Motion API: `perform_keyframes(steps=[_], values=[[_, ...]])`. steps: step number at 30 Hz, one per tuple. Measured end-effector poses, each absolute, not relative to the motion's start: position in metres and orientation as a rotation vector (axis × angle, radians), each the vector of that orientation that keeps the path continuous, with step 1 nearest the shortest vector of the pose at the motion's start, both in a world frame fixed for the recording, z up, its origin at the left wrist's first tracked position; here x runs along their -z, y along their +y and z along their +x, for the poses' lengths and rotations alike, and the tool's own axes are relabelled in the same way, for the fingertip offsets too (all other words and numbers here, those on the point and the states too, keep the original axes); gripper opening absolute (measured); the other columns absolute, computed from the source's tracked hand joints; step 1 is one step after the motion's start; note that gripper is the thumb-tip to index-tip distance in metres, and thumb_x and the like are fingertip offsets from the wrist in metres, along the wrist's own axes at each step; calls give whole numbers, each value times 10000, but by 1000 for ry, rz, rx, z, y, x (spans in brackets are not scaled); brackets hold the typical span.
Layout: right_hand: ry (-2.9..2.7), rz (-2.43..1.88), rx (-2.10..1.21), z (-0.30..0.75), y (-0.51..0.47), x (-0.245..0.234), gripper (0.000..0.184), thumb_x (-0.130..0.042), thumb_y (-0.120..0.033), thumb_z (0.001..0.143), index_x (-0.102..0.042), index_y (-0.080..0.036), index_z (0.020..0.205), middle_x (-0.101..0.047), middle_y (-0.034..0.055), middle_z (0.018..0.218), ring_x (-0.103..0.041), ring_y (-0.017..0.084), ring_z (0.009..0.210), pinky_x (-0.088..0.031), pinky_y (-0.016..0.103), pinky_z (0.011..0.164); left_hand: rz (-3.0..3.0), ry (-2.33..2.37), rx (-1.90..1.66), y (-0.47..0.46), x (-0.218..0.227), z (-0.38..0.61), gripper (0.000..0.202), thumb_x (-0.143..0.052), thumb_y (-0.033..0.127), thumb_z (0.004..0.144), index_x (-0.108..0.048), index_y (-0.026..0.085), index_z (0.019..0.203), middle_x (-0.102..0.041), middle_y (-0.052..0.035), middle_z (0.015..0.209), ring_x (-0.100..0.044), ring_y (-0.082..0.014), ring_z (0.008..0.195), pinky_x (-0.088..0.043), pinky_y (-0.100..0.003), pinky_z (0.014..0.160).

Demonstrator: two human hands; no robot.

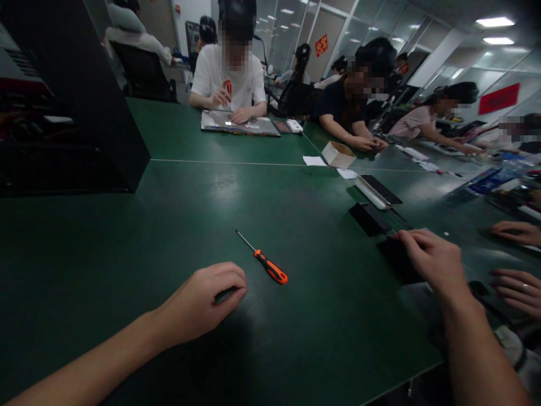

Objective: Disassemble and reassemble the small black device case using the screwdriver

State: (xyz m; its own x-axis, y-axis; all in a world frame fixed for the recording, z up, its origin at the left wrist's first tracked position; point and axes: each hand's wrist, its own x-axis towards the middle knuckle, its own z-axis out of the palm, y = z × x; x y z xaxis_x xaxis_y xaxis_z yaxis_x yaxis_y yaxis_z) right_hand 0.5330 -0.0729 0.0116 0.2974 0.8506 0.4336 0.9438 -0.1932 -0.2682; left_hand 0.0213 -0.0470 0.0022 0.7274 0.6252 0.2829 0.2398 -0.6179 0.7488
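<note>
A screwdriver with an orange and black handle lies on the green table, its thin metal shaft pointing away and to the left. Just left of its handle rests my left hand, thumb and fingers curled together with nothing visible in them. Over on the right, my right hand pinches at the edge of some dark items; what its fingertips hold is too small and blurred to name. Below those fingers is a flat black item, and a black box-like piece sits just beyond.
Beyond the black piece lies a white device with a dark top. Farther back stands a small open carton near paper slips. A tall black cabinet blocks the left. Across, a person works on a panel. Another person's hands are at right.
</note>
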Motion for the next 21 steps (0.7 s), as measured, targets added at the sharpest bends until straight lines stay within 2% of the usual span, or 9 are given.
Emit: perform_keyframes(steps=[4,8,11,14,18,21], values=[[-1606,-2095,196,529,-77,-16,472,-437,-569,860,-713,-213,716,-734,107,910,-676,224,808,-490,348,775,2230,653,-704,-47,-3,22,145,-547,159,1006,-685,187,975,-708,-48,1013,-680,-148,921,-522,-235,841],[-1587,-2091,137,525,-79,-15,467,-391,-486,932,-748,-194,860,-759,124,1045,-694,234,963,-493,330,877,2270,645,-673,-48,-3,20,153,-541,164,1010,-689,187,979,-709,-52,1016,-672,-160,937,-522,-256,854],[-1559,-2107,96,526,-79,-11,456,-405,-471,936,-758,-185,961,-781,122,1092,-700,250,1046,-491,332,934,2281,643,-660,-48,-3,20,158,-538,162,1010,-690,188,976,-708,-52,1011,-666,-163,931,-523,-261,848],[-1519,-2142,93,528,-78,-9,465,-409,-479,928,-765,-185,985,-793,116,1068,-710,260,1018,-497,340,903,2283,644,-665,-48,-4,20,165,-537,154,1006,-696,189,981,-709,-55,1006,-661,-167,928,-524,-264,845],[-1512,-2198,126,528,-76,-10,489,-463,-548,863,-776,-182,950,-793,135,946,-701,274,839,-488,359,772,2286,645,-667,-48,-3,21,160,-532,151,1005,-687,179,974,-706,-56,992,-651,-171,931,-515,-268,852],[-1543,-2202,145,528,-73,-10,543,-459,-614,838,-770,-178,926,-785,147,939,-698,282,845,-489,368,780,2294,647,-665,-49,-2,20,156,-531,151,1006,-681,176,971,-704,-57,992,-644,-173,931,-510,-274,857]])
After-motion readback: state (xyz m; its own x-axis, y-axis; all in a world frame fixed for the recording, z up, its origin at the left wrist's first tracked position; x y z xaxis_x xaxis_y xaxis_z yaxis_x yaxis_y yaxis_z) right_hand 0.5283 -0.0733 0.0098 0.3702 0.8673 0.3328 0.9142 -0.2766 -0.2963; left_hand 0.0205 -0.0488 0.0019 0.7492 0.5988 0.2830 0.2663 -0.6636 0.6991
